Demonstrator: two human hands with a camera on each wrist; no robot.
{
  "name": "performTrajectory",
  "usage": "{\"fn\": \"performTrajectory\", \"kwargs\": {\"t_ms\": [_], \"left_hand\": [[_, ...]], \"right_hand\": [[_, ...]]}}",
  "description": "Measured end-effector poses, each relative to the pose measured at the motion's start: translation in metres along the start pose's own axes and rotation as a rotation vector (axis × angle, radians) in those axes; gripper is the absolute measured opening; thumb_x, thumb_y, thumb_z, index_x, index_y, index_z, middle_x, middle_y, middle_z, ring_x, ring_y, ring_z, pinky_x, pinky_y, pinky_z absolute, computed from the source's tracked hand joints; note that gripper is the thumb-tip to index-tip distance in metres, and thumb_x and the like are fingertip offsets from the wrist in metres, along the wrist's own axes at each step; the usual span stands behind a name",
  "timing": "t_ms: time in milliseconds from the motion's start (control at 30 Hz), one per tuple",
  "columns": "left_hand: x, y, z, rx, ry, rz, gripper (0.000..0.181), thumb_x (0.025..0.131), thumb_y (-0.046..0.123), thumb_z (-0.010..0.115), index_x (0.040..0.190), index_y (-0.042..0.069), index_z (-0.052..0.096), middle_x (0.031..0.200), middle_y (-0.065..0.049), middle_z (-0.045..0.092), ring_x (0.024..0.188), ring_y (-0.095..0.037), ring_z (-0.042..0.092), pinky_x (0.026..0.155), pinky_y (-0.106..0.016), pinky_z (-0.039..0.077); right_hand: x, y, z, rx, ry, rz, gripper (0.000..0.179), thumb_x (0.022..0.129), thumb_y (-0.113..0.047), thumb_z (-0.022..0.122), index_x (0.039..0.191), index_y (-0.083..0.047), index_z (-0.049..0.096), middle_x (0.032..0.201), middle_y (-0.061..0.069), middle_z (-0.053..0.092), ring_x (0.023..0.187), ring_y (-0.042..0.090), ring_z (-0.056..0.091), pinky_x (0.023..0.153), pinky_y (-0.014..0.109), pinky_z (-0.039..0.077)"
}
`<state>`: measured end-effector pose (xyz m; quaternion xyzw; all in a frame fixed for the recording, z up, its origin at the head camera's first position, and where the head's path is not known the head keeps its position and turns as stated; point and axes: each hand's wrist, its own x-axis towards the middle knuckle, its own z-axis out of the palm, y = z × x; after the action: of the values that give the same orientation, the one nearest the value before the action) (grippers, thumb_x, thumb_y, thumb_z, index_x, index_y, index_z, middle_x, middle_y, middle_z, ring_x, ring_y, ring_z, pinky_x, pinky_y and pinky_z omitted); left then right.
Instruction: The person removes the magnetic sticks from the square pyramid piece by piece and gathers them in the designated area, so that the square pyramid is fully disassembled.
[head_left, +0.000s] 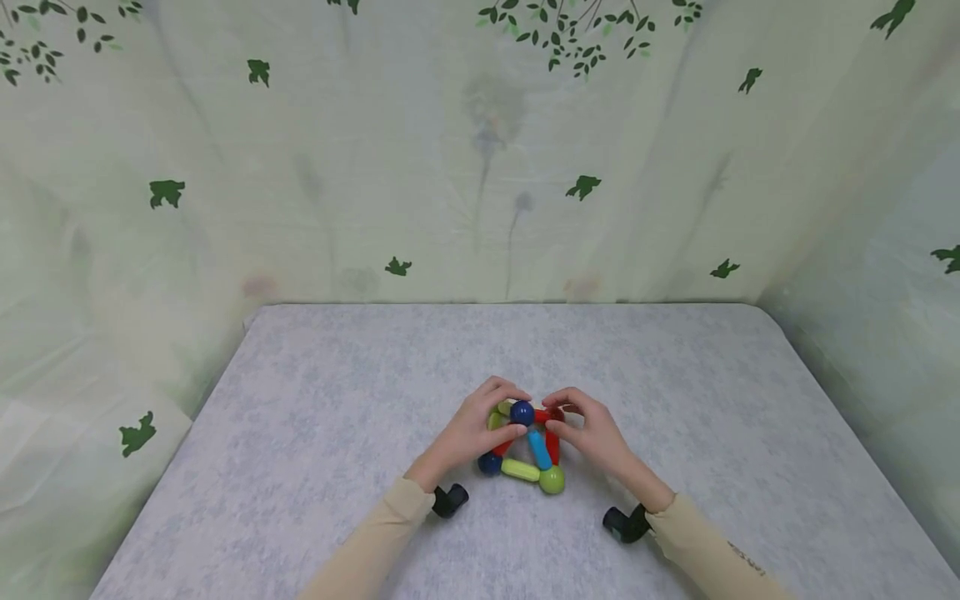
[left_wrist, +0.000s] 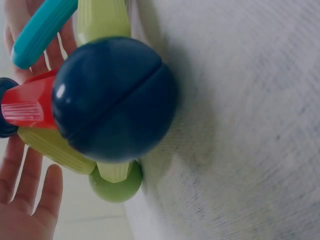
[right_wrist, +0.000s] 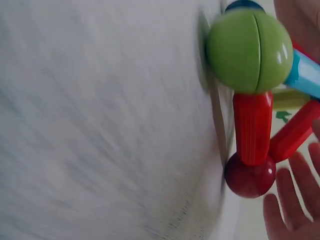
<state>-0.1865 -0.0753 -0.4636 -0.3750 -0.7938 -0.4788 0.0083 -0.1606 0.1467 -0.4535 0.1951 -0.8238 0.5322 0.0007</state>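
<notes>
A small pyramid of coloured toy balls and rods stands on the table. My left hand (head_left: 483, 421) pinches the dark blue ball (head_left: 522, 412) at its top between thumb and fingers. My right hand (head_left: 592, 429) has its thumb and fingers around the red rod (head_left: 540, 415) beside that ball. A turquoise rod (head_left: 539, 450) slopes down to the front green ball (head_left: 552, 479). The left wrist view shows the front dark blue ball (left_wrist: 115, 100) with red and light green rods. In the right wrist view a red ball (right_wrist: 250, 175) marks the back corner; the thumb is hidden.
The grey mottled table (head_left: 360, 375) runs to a back edge. A pale curtain (head_left: 420, 167) with leaf and bird prints surrounds it. Black wrist cameras (head_left: 450, 501) sit on both forearms, close to the tabletop.
</notes>
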Motion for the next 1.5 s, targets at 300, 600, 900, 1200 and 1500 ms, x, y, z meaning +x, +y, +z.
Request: {"fn": "performTrajectory", "kwargs": {"t_ms": [300,600,900,1200,1500], "left_hand": [[-0.002,0.001,-0.005,-0.01,0.001,-0.028,0.038,0.091,0.013,0.066,0.127,0.008,0.058,0.122,-0.001,0.058,0.115,-0.016,0.052,0.099,-0.042,0.041],[-0.003,-0.004,-0.002,-0.091,0.025,0.024,0.033,0.093,0.008,0.062,0.125,-0.001,0.056,0.121,-0.009,0.057,0.11,-0.025,0.056,0.093,-0.044,0.047],[-0.001,0.001,0.007,-0.09,0.049,0.031,0.038,0.086,0.007,0.072,0.118,-0.004,0.054,0.113,-0.007,0.056,0.103,-0.019,0.058,0.085,-0.033,0.051],[-0.001,-0.001,0.006,-0.079,0.045,0.045,0.035,0.086,0.006,0.071,0.118,0.002,0.057,0.109,-0.007,0.061,0.091,-0.018,0.059,0.078,-0.044,0.052],[-0.001,-0.004,0.004,-0.105,0.02,0.019,0.037,0.087,0.006,0.07,0.121,0.0,0.056,0.112,-0.01,0.061,0.093,-0.021,0.06,0.08,-0.043,0.052]], "right_hand": [[0.01,0.023,0.001,-0.038,-0.129,0.005,0.022,0.09,-0.013,0.068,0.11,-0.007,0.062,0.107,0.004,0.064,0.101,0.026,0.06,0.091,0.048,0.046],[-0.002,0.014,0.008,-0.049,-0.123,0.055,0.023,0.087,-0.014,0.071,0.105,-0.003,0.06,0.088,0.001,0.06,0.081,0.017,0.056,0.076,0.031,0.05],[-0.009,0.013,0.016,-0.012,-0.088,0.036,0.024,0.088,-0.013,0.07,0.107,-0.003,0.058,0.099,0.006,0.064,0.088,0.02,0.061,0.075,0.03,0.052],[-0.015,0.009,0.027,0.026,-0.034,0.082,0.024,0.087,-0.011,0.071,0.105,-0.005,0.057,0.095,0.004,0.062,0.085,0.019,0.061,0.071,0.026,0.053],[-0.018,0.008,0.03,0.028,-0.014,0.085,0.024,0.087,-0.01,0.071,0.106,-0.004,0.058,0.095,0.006,0.062,0.085,0.019,0.061,0.071,0.026,0.053]]}}
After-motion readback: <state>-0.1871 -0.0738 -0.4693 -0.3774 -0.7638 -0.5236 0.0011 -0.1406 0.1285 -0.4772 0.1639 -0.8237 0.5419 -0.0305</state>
